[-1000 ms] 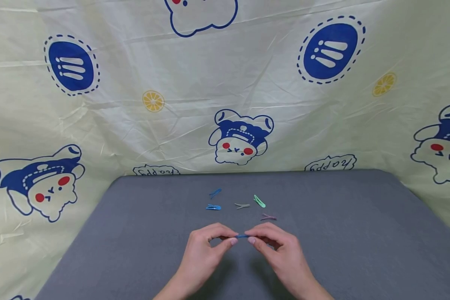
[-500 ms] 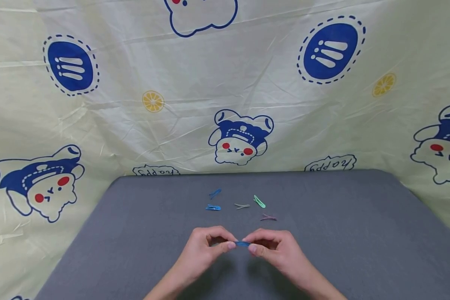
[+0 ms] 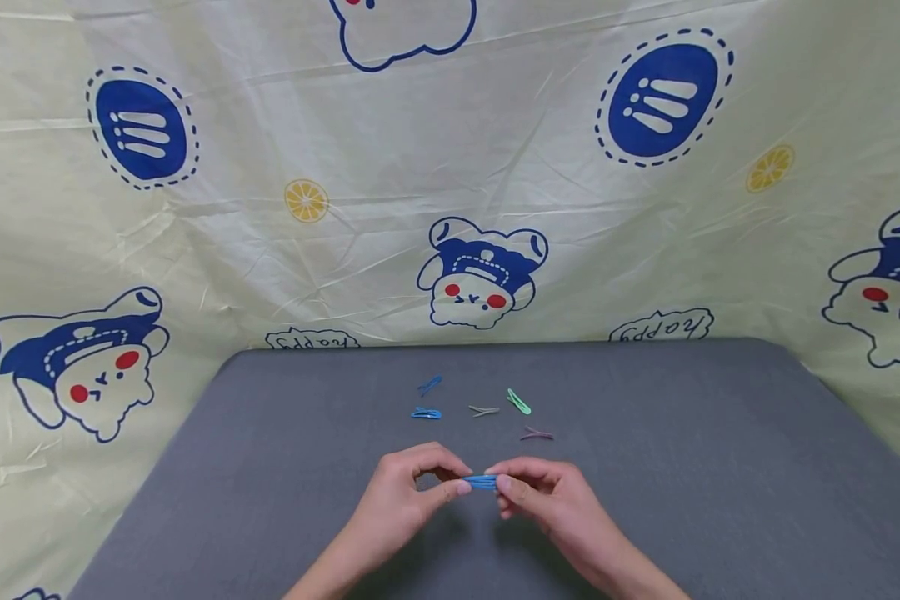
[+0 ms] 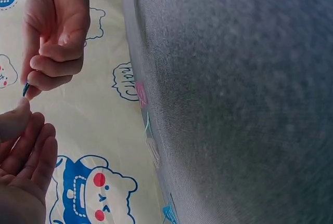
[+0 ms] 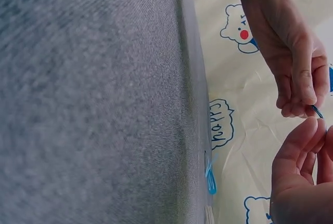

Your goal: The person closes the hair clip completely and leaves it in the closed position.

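Both hands meet above the grey table, each at one end of a small blue hair clip (image 3: 481, 482). My left hand (image 3: 408, 487) pinches its left end between thumb and fingertips. At the other end, the thumb and fingers of my right hand (image 3: 551, 492) pinch it. The clip lies nearly level, its slim bars showing between the fingertips. In both wrist views only a thin dark-blue edge of it shows, and the fingers hide its ends.
Beyond the hands lie two blue clips (image 3: 426, 413), a grey clip (image 3: 484, 411), a green clip (image 3: 519, 402) and a purple clip (image 3: 537, 434) on the grey table (image 3: 682, 467). A printed cloth (image 3: 375, 267) hangs behind the table's far edge.
Both hands have shifted slightly toward the person, still pinching the blue hair clip. The clip has turned so that more of its broad side shows. The clips on the table stay put.
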A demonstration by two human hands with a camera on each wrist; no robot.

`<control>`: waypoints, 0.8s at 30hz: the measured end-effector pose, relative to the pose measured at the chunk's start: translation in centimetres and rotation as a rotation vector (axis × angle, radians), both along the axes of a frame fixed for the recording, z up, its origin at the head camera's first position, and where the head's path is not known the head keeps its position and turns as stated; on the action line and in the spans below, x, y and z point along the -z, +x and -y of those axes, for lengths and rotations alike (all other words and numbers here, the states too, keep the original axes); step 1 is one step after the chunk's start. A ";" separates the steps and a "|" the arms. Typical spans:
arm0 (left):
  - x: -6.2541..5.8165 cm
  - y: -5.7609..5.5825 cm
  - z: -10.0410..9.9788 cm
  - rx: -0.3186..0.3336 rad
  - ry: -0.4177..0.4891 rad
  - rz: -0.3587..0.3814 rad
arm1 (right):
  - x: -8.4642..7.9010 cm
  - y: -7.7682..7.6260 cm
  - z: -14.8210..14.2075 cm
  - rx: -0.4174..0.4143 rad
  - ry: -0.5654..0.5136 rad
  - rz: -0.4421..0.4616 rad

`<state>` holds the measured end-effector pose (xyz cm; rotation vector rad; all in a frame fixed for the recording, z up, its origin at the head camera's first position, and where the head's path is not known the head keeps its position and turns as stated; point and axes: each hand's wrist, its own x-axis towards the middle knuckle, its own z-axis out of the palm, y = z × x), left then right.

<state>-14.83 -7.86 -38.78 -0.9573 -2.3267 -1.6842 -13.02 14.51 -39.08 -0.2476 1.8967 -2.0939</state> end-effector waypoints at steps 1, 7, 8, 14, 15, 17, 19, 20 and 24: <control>0.0 0.0 0.0 -0.012 -0.018 -0.067 | 0.0 0.0 0.0 0.004 -0.016 0.021; 0.4 -0.4 0.2 -0.013 -0.068 -0.299 | 0.4 0.0 0.2 0.041 0.031 -0.067; 0.5 -0.4 0.2 -0.010 -0.074 -0.304 | 0.5 0.1 0.2 0.051 0.065 -0.113; 0.8 -0.8 0.4 0.011 -0.096 -0.299 | 0.5 0.4 0.4 0.110 0.254 -0.270; 0.8 -0.8 0.4 0.014 -0.098 -0.299 | 0.4 0.4 0.5 0.118 0.282 -0.282; 0.8 -0.9 0.4 0.019 -0.104 -0.296 | 0.3 0.6 0.6 0.134 0.341 -0.311; 0.8 -0.9 0.4 0.031 -0.110 -0.284 | 0.3 0.7 0.7 0.153 0.397 -0.372; 0.8 -0.9 0.4 0.038 -0.114 -0.276 | 0.3 0.7 0.7 0.158 0.415 -0.403; 0.7 -0.9 0.6 0.057 -0.145 -0.210 | 0.3 0.7 0.7 0.163 0.459 -0.503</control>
